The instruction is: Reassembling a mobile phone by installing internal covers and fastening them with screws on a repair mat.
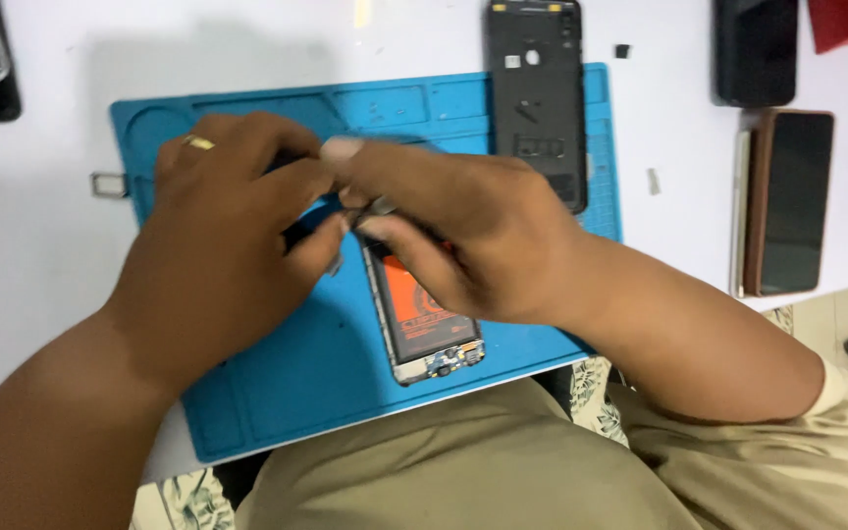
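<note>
1. The left hand point(213, 240) lies palm-down over the upper part of an opened smartphone point(422, 314), fingers curled toward the middle of the mat; a gold ring point(198, 143) sits on one finger. Whether it pinches anything beneath the fingertips is hidden, so I cannot tell.
2. The right hand point(453, 240) comes in from 4 o'clock and meets the left one fingertip to fingertip. Its thumb and forefinger are pinched on a small grey metallic tool or part point(382, 206), too blurred to name more exactly.
3. The opened smartphone lies under both hands, its lower end sticking out toward 6 o'clock, showing an orange-and-black battery and a small circuit board at the bottom edge.
4. It rests on a blue repair mat point(287, 383) with moulded compartments along its top.
5. At 1 o'clock of the hands, a black phone back cover point(534, 98) lies inside-up, across the mat's top edge.
6. At 9 o'clock, just off the mat, a small SIM tray point(109, 184) lies on the white table point(31, 226).
7. At 3 o'clock, well apart, a dark phone in a brown case point(789, 201) lies flat; another black device point(756, 49) sits at 2 o'clock.
</note>
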